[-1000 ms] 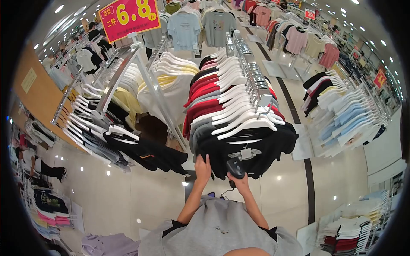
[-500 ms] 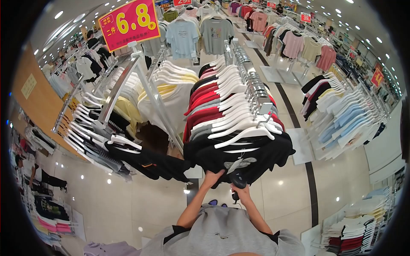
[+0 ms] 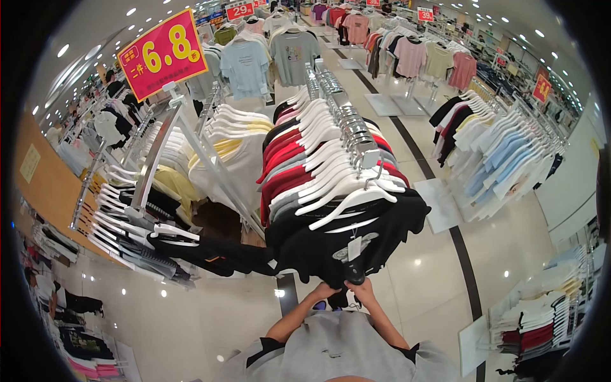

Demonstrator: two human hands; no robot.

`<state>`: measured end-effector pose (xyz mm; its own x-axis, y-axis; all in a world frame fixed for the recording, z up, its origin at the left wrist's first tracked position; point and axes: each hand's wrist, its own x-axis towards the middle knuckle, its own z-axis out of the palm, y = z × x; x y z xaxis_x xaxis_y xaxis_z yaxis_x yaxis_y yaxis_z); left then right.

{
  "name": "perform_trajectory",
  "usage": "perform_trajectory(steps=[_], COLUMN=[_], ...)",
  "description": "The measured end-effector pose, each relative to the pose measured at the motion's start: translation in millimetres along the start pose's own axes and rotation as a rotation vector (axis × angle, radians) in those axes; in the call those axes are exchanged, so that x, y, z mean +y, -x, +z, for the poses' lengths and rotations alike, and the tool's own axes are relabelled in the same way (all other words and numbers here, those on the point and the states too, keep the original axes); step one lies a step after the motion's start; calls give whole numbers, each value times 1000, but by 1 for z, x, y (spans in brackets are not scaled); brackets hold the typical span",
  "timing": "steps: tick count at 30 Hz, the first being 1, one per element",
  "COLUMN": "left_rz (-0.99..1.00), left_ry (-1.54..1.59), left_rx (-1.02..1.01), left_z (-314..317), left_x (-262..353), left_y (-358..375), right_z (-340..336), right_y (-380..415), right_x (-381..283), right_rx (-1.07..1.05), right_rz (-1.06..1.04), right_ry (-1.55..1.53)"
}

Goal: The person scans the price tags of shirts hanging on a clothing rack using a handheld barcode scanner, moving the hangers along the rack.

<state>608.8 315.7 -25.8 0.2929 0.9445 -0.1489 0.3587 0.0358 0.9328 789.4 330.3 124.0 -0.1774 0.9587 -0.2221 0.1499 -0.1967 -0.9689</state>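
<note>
A black T-shirt (image 3: 312, 248) hangs on a white hanger (image 3: 356, 202) at the near end of the rail, with a pale print and a white tag (image 3: 354, 248) on its front. At its lower edge my left hand (image 3: 326, 290) is closed on the black cloth. Just right of it, my right hand (image 3: 363, 290) grips a black handheld device (image 3: 356, 274) with a rounded head, held against the shirt front. The exact kind of device is not clear. My fingertips are partly hidden by the cloth and the device.
Behind the shirt, a metal rail (image 3: 347, 118) carries several red, grey and white tops. Left stands another rack with dark clothes (image 3: 223, 251) and a red price sign (image 3: 162, 56). More racks of T-shirts (image 3: 503, 159) line the right side, above a tiled floor (image 3: 407, 299).
My view has shifted, and the racks now sit farther left. Both hands appear lower on the shirt. The white tag now shows above the device, which stays in my right hand.
</note>
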Motion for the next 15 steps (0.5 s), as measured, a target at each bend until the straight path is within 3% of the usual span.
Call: perform_trajectory(steps=[2, 3, 4, 7, 8, 9, 12, 13, 15], left_rz=[-273, -383, -469, -469, -401, -327, -314, -443, -492], left_ry=[533, 917, 999, 1131, 1303, 1473, 1260, 1090, 1069], left_rx=[-44, 73, 170, 231, 186, 139, 123, 70, 24], left_z=[-17, -14, -22, -35, -42, -45, -43, -40, -18], left_x=[71, 81, 109, 130, 137, 142, 154, 151, 127], left_y=[-8, -9, -4, -2, -1, 1, 10, 13, 14], right_z=[-8, -8, -8, -8, -9, -15, -13, -9, -3], right_y=[-1, 0, -1, 1, 3, 5, 13, 13, 10], right_x=[13, 20, 26, 20, 9, 4, -14, -11, 2], right_rx=[-22, 8, 38, 121, 167, 79, -8, -35, -71], right_rz=[-59, -55, -50, 101, 152, 247, 280, 233, 157], right_ry=[63, 103, 143, -117, -272, -283, -445, -410, -242])
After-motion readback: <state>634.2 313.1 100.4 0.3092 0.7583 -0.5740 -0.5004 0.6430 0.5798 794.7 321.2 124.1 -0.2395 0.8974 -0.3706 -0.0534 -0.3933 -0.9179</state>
